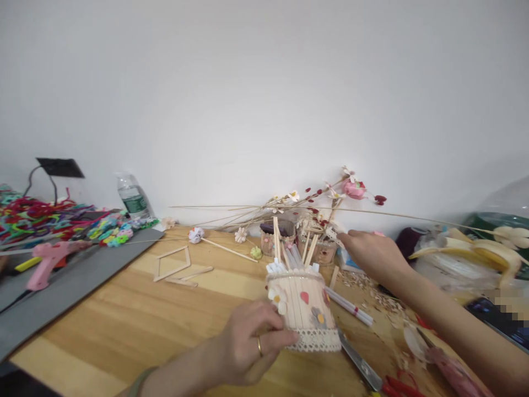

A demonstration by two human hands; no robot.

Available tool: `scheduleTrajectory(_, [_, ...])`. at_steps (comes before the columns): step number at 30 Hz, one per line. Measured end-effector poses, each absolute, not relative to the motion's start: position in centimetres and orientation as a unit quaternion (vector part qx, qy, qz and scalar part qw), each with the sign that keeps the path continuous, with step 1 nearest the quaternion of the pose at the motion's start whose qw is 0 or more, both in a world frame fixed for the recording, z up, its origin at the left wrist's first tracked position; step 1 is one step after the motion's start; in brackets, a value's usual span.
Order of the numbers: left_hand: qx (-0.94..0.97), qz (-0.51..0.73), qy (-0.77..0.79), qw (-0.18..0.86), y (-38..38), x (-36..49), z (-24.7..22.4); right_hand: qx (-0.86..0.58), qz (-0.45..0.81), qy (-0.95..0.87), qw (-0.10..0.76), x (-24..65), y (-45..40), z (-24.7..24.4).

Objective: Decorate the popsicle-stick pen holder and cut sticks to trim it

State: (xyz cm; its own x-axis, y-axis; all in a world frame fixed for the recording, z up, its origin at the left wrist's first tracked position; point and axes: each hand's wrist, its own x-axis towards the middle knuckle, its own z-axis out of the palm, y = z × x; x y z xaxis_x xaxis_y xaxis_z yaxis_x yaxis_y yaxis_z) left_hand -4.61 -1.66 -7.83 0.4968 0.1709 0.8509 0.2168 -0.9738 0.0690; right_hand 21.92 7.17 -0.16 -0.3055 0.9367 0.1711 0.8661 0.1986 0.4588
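Note:
A pot made of wooden craft sticks [295, 306] stands in the middle, with fabric flowers, a red heart and a lace band on its side. Wooden sticks and white rolled paper or straws poke out of its top. My left hand [252, 339], a ring on one finger, is closed on the pot's lower left side. My right hand [370, 248] reaches past the pot to small decorated containers [324, 253] behind it. Its fingers are pressed together by a whitish lace-like piece [332, 235]; what they grip is too small to make out.
Dried flowers [353, 187] on long stems lie along the wall. Scissors [359, 361], paper straws [351, 307] and wood shavings [384, 298] are at right, near a banana peel [475, 248]. Left are a pink glue gun [47, 262], yarn [41, 220], a bottle [132, 198] and craft sticks [171, 264].

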Motion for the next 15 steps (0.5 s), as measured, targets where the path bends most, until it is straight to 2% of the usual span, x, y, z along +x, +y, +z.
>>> scheduleTrajectory(5, [-0.858, -0.499, -0.115, 0.035, -1.5, -4.5, -7.8, 0.558, 0.237, 0.791, 0.077, 21.8, 8.5, -1.0])
scheduleTrajectory(11, [-0.859, -0.494, -0.123, 0.061, -1.4, -4.6, -8.1, 0.541, 0.271, 0.796, 0.006, 22.0, 8.6, -1.9])
scheduleTrajectory(14, [-0.848, -0.506, -0.130, 0.089, -1.2, -4.3, -8.2, 0.530, 0.265, 0.801, -0.083, 21.6, 7.0, -2.7])
scheduleTrajectory(15, [-0.842, -0.514, -0.134, 0.097, -1.2, -4.2, -8.3, 0.527, 0.210, 0.803, -0.182, 21.3, 6.4, -3.2])
